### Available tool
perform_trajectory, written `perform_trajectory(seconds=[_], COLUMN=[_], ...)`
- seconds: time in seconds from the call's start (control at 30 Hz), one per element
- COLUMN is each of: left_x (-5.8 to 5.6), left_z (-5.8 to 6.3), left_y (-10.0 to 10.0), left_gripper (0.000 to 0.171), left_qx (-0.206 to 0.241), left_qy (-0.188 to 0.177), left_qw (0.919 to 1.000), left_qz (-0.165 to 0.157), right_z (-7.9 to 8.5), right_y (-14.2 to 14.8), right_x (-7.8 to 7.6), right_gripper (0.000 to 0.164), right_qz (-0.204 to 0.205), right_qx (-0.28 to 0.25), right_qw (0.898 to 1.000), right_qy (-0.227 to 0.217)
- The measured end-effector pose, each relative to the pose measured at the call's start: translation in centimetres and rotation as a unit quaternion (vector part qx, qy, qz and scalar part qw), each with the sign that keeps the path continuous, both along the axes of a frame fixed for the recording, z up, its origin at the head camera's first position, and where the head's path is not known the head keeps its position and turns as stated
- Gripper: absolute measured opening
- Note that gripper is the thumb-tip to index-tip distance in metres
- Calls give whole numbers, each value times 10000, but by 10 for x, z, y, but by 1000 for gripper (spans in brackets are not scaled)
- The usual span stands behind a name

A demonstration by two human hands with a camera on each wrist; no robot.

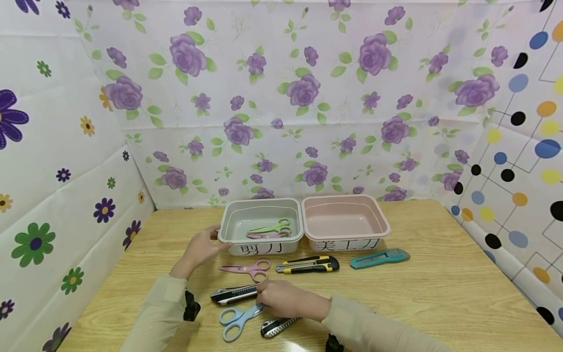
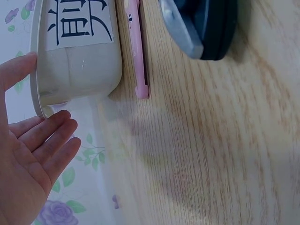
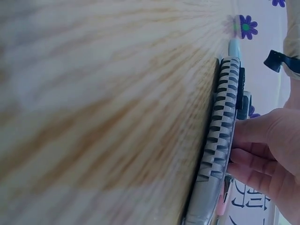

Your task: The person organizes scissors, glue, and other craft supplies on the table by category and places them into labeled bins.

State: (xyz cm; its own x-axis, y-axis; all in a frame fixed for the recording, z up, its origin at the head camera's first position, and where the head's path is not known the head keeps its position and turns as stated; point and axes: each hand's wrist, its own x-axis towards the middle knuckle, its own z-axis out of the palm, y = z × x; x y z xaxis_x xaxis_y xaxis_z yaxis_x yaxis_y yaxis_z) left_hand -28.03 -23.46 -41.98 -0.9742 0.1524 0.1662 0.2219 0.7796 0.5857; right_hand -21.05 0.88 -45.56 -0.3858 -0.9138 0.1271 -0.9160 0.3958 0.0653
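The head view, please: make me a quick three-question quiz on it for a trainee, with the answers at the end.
1. Count: how many pairs of scissors show inside the grey bin?
2. True or false: the left hand touches the grey bin's rim.
3. Name it: which scissors on the table have their blades right by the right hand?

Key:
1. Two: a green pair and a pink pair.
2. True.
3. The blue scissors.
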Motion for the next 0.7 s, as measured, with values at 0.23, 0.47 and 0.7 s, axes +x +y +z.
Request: perform_trajectory(seconds=[0.23,0.47,0.7], left_x=[0,1,2], left_z=[0,1,1], left_y=[0,0,0], left_gripper=[71,71,72], left_qx=[17,-11,-44], left_qy=[6,-19,8], left_qw=[10000,10000,10000], left_qz=[-2,-6,-48], right_z=[3,1,2], right_y=[-1,-1,3], right_x=[-1,-4,-7], right_gripper=[8,10,11], right_qz=[-134,-170,-95], right_qx=[-103,-253,-408], right_qw=[9992,9971,9902], right_qy=[-350,-701,-1332])
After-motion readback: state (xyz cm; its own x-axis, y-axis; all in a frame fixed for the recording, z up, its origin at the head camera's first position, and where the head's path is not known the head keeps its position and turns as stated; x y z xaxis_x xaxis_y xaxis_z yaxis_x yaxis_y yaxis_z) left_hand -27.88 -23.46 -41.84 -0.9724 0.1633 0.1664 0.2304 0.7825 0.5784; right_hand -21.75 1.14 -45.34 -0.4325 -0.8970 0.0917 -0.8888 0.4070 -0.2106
